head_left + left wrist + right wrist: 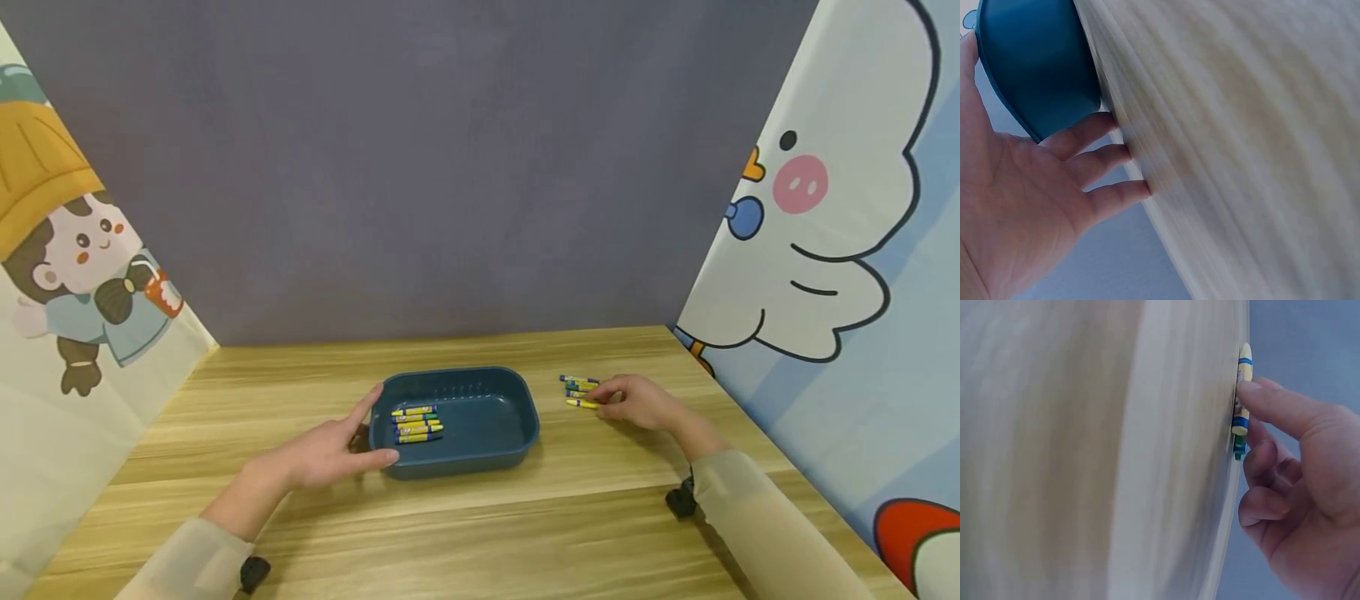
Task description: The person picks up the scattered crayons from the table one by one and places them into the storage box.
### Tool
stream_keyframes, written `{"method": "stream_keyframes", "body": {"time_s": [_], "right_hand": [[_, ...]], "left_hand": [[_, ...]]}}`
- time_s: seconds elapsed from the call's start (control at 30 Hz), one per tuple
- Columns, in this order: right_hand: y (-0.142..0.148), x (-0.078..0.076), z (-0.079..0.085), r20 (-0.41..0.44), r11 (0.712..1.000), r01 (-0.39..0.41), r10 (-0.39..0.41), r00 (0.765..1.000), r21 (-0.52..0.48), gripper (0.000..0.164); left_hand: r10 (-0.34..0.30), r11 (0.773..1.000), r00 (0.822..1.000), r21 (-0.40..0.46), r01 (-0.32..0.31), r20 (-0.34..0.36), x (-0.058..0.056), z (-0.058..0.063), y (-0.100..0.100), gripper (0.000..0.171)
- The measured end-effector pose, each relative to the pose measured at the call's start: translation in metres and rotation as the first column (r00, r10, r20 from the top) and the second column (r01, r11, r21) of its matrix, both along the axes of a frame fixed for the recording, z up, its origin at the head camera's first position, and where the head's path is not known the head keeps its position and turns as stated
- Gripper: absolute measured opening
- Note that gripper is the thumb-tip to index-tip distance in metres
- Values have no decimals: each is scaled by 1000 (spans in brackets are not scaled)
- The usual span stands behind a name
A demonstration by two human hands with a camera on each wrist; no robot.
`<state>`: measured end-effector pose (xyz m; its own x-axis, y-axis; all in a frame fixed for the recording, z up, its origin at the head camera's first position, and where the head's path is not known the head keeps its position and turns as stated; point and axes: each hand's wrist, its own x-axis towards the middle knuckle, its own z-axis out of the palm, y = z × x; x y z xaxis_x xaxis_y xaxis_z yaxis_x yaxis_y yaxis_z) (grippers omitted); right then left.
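Note:
A dark blue tray point(465, 467) stands on the table, with several crayons point(417, 425) lying side by side in its left part. My left hand point(322, 454) spans the tray's left end, thumb at the near corner and index finger at the far corner. In the left wrist view the other fingers point(1107, 197) are spread, their tips touching the tabletop. Right of the tray, my right hand point(637, 402) pinches a yellow crayon point(1242, 415) between thumb and index finger; the crayon looks low, close to the tabletop. Several more crayons point(577, 380) lie just beyond it, partly hidden by the fingers.
The wood-grain table point(480, 533) ends at a grey upright panel point(450, 183) at the back. Printed cartoon panels flank it: a child figure point(97, 242) on the left, a white character point(832, 233) on the right.

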<state>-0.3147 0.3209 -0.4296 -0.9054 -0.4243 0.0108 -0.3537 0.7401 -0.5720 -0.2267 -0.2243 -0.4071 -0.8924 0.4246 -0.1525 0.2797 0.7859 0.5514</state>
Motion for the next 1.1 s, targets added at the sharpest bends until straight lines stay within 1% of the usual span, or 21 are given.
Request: {"method": "stream_keyframes", "body": {"time_s": [0.1, 0.23, 0.4, 0.5, 0.67, 0.77, 0.9, 1.0, 1.1], "right_hand": [[-4, -1, -1, -4, 1000, -11, 11, 1000, 9, 27], [-8, -1, 1, 8, 1000, 0, 0, 1000, -3, 26], [-11, -1, 4, -39, 999, 26, -27, 999, -18, 26], [-17, 0, 12, -70, 999, 38, -39, 997, -21, 26], [-39, 7, 35, -80, 999, 41, -43, 996, -36, 27], [-56, 11, 47, -118, 999, 4, -9, 993, -43, 27], [-80, 14, 55, -167, 995, -71, 59, 984, -71, 26], [-100, 15, 58, -169, 988, -122, 105, 980, -91, 26], [-121, 17, 59, -143, 982, -167, 153, 978, -90, 26]], "left_hand": [[5, 1000, 1000, -4, -5, 6, 0, 0, 0, 114], [4, 1000, 1000, -5, -4, -2, 0, 0, 1, 114], [0, 1000, 1000, 0, 0, -2, -1, 0, 1, 114], [3, 1000, 1000, 0, -3, 4, -1, 0, 1, 114], [5, 1000, 1000, -1, -5, 10, -1, 0, 1, 114], [6, 1000, 1000, -1, -6, 12, -1, 0, 0, 114], [5, 1000, 1000, -3, -5, 8, 0, 0, 0, 114], [4, 1000, 1000, -4, -4, 7, 0, 1, 0, 114], [7, 1000, 1000, -1, -7, 12, 1, 1, 0, 114]]}}
